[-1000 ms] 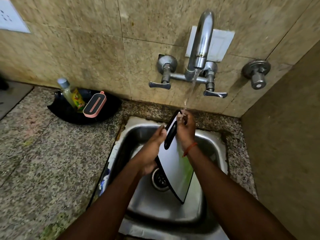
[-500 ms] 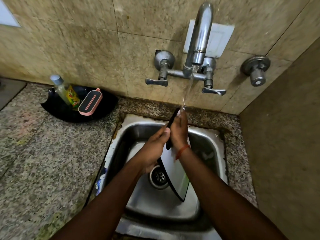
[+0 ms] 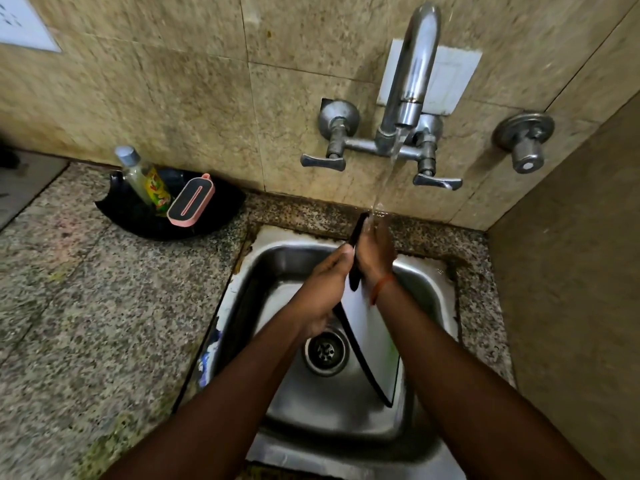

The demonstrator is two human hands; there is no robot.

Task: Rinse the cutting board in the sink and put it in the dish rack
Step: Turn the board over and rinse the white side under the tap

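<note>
Speckled granite is making up the tabletop [image 3: 104,306], and the steel sink [image 3: 433,289] is set into it at the corner of the tiled wall. You are working over that basin, with the tap [image 3: 412,74] running a thin stream down onto the top of the board. No dish rack is showing in this view.

You are holding the cutting board [image 3: 372,341] on edge inside the sink, nearly upright, white face turned toward your right, black rim toward your left, top end under the water and lower corner down near the basin floor beside the drain [image 3: 325,349].

Handling judgement: thin, stiff plastic, light, and likely slick while wet; the black handle end at the top and the long edges look like the surest places to take hold.

Your left hand [image 3: 325,289] is closed around the board's left edge about midway up, fingers curled to it. Your right hand [image 3: 375,251] is lying flat against the white face near the top, under the stream, palm pressed to the surface, apparently rubbing. Both forearms are reaching forward, converging on the board.

A black tray [image 3: 221,209] with a bottle [image 3: 138,174] is sitting at the wall, well apart.
</note>
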